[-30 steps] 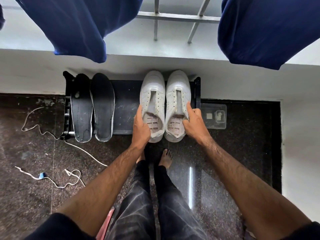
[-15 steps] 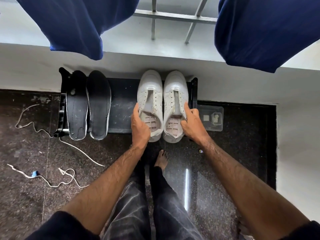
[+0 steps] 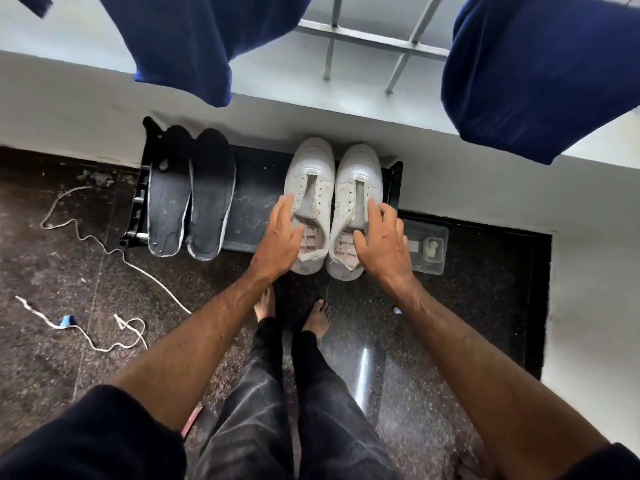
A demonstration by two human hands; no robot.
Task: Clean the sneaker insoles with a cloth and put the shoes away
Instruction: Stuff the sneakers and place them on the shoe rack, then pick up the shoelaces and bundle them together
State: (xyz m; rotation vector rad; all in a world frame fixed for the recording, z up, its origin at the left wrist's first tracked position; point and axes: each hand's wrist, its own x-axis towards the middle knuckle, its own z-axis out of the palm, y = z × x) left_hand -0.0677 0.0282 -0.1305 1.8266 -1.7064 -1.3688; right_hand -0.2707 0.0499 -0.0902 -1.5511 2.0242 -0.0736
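Loosely, both hands, left hand [image 3: 280, 233] and right hand [image 3: 381, 237], rest flat-fingered on the sneakers [image 3: 332, 202]; overhanging heels could tip them off the rack [image 3: 256, 209].

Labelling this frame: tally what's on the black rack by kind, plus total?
White sneakers: 2
Black insoles: 2
Total: 4
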